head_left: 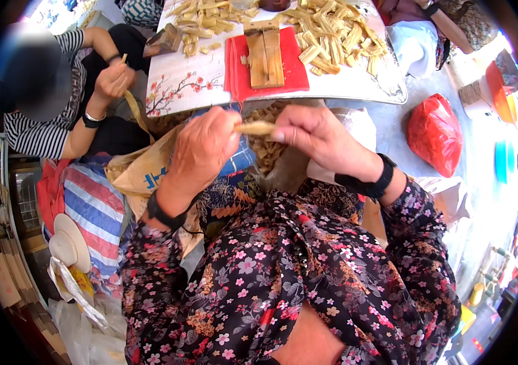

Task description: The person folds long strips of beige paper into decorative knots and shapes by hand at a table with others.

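Above my lap, both hands grip a pale yellow, fibrous dried strip (pixel 256 128) stretched level between them. My left hand (pixel 204 145) is closed round its left end, knuckles up. My right hand (pixel 309 131) pinches the other end between thumb and fingers. Just beyond, a wooden block (pixel 265 59) with a dark lengthwise line lies on a red cloth or bag (pixel 298 73) at the table's near edge. Beneath my hands, a bag holds several cut pale pieces (pixel 266 159), partly hidden by the hands.
Heaps of yellow strips (pixel 338 33) cover the far part of the white table (pixel 204 91). To the left, a person in a striped top (pixel 43 137) handles another strip. A full red plastic bag (pixel 435 135) sits at right; a striped woven sack (pixel 93 210) stands at left.
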Demonstrator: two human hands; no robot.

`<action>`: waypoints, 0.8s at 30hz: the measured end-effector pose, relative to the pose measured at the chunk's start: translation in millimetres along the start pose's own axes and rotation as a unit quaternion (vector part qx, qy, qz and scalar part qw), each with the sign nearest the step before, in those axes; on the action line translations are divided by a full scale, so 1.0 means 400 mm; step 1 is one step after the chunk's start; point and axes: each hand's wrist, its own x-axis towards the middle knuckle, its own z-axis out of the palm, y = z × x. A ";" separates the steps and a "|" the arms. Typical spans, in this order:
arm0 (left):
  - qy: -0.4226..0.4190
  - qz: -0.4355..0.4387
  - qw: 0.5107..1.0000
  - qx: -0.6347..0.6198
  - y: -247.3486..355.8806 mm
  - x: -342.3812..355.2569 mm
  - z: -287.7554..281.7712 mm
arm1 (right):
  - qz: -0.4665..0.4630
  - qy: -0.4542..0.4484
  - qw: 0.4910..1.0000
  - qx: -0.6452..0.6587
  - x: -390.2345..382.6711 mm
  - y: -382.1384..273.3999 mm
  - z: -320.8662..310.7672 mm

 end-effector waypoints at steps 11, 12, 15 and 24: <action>0.110 -0.139 0.948 -0.265 -0.145 0.157 0.175 | 0.034 0.185 0.979 -0.074 0.150 0.139 -0.081; 0.117 -0.133 0.950 -0.259 -0.161 0.164 0.184 | 0.034 0.191 0.978 -0.073 0.161 0.152 -0.083; 0.103 -0.149 0.941 -0.287 -0.193 0.176 0.192 | 0.027 0.204 0.977 -0.061 0.183 0.172 -0.084; 0.048 -0.223 0.931 -0.285 -0.209 0.232 0.193 | 0.045 0.223 0.955 -0.188 0.218 0.174 -0.098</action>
